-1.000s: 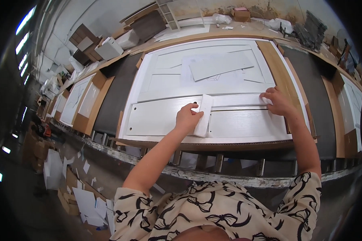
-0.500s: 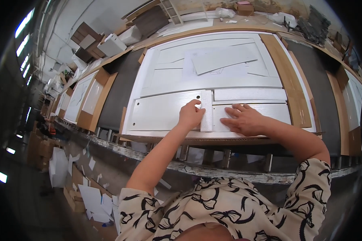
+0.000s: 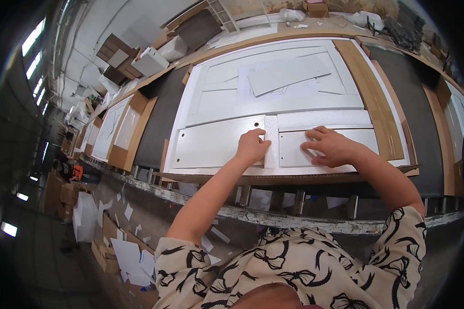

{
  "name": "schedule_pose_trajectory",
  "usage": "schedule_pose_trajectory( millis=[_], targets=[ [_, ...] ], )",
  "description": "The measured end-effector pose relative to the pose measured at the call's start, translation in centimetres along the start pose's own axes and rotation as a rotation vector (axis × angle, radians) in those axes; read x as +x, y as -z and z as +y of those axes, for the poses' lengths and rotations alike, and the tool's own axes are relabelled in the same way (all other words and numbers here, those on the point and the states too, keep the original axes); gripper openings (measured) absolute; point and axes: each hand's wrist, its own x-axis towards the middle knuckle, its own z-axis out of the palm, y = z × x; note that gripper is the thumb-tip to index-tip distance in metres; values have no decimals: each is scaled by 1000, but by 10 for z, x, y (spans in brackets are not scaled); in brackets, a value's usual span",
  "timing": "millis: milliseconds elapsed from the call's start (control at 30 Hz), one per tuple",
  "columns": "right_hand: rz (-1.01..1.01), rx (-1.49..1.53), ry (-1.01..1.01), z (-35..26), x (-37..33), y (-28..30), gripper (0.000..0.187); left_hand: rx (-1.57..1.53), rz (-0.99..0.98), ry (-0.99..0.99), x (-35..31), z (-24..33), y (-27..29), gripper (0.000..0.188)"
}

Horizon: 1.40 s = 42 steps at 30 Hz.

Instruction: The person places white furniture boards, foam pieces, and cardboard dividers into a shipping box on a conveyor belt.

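My left hand (image 3: 252, 146) is half curled at the right end of a white grained panel (image 3: 211, 144) with dark round holes. Its thumb and index finger are apart, at the edge of an upright white foam strip (image 3: 271, 126). This strip lies between the left panel and a shorter white panel (image 3: 293, 149) on the right. On that shorter panel rests my right hand (image 3: 332, 148), fingers spread and holding nothing. A second foam strip (image 3: 325, 119) runs along the far side of the shorter panel. All these parts lie inside an open cardboard carton (image 3: 252, 178).
Beyond the strips lies a large white panel (image 3: 221, 105) with a printed sheet (image 3: 245, 85) and a thin grey-white board (image 3: 288, 77) on top. A brown cardboard strip (image 3: 368, 98) borders the right. The carton sits on a dark conveyor (image 3: 162, 116); another carton (image 3: 111, 129) stands left.
The upright foam strip appears to sit lower, more level with its surroundings. My left hand's fingers have loosened slightly, and my right hand has shifted a little. The view has shifted slightly.
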Motion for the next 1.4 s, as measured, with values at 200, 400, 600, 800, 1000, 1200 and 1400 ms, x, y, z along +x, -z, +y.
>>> schedule_pose_trajectory(
  millis=[200,400,600,800,1000,1200,1400],
  targets=[
    [70,103,-61,10,8,6,43,63,-29,-106,-2,-4,2,37],
    [119,8,50,2,24,-3,43,-129,-55,-50,-6,-18,3,36],
    [329,-116,208,-10,99,-24,47,96,-65,-169,-7,-24,6,40],
    [168,-154,95,-11,121,-41,57,219,-77,-140,-17,-22,9,44],
    [100,-117,70,-5,133,-35,61,240,-101,-157,-10,-14,13,46],
    [162,-77,106,10,84,-2,51,305,-155,-182,-21,-22,10,44],
    [402,-149,-230,6,4,16,58,286,-203,-55,-34,-37,16,47]
  ],
)
